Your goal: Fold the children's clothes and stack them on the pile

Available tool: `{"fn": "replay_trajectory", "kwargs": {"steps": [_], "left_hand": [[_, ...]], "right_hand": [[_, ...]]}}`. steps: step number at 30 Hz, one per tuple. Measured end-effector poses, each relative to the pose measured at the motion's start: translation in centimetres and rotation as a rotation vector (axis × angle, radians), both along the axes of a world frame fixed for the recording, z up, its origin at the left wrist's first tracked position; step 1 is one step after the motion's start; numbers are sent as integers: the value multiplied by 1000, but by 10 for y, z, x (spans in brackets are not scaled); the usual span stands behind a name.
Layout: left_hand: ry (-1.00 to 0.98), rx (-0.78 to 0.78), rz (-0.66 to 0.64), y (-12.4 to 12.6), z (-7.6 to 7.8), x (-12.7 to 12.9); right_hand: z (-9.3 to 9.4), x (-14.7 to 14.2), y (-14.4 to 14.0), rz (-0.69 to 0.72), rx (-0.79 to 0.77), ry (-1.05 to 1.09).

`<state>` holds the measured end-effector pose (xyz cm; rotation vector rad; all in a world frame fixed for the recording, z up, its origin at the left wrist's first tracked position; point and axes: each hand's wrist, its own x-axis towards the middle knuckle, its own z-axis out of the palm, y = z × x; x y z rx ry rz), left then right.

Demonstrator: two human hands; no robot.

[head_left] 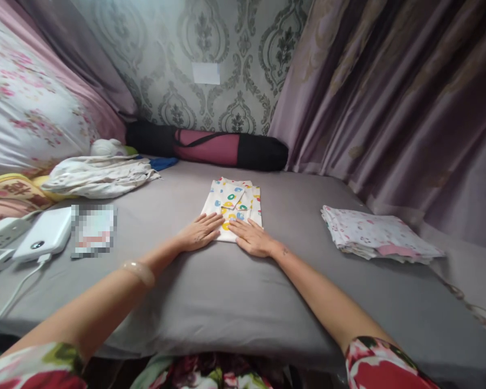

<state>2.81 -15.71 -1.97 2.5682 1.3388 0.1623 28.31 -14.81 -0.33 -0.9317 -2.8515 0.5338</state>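
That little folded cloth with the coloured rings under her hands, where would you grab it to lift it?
Probably by the near edge of the folded cloth, where the left hand and right hand already rest flat. It lies flat on the bed, so fingers could slide under from the near side.

Grey-sheeted bed (227,302) against damask-patterned wallpaper (227,65), mauve curtains (389,97) on the right, soft daylight.

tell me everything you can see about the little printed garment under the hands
The folded garment is white cloth printed with yellow, green and blue ring shapes. It lies flat as a neat rectangle on the grey bed sheet, near the middle, with a smaller flap folded slantwise on top. The left hand and right hand press palm-down on its near edge, fingers spread flat.
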Motion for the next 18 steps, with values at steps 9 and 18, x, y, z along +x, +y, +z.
{"fn": "replay_trajectory", "kwargs": {"steps": [9, 18], "left_hand": [[34, -28, 4, 4, -1, -3], [-58, 74, -31, -13, 20, 5]], "right_hand": [[-5, 9, 33, -118, -567, 573], [4, 12, 1, -185, -74, 324]]}}
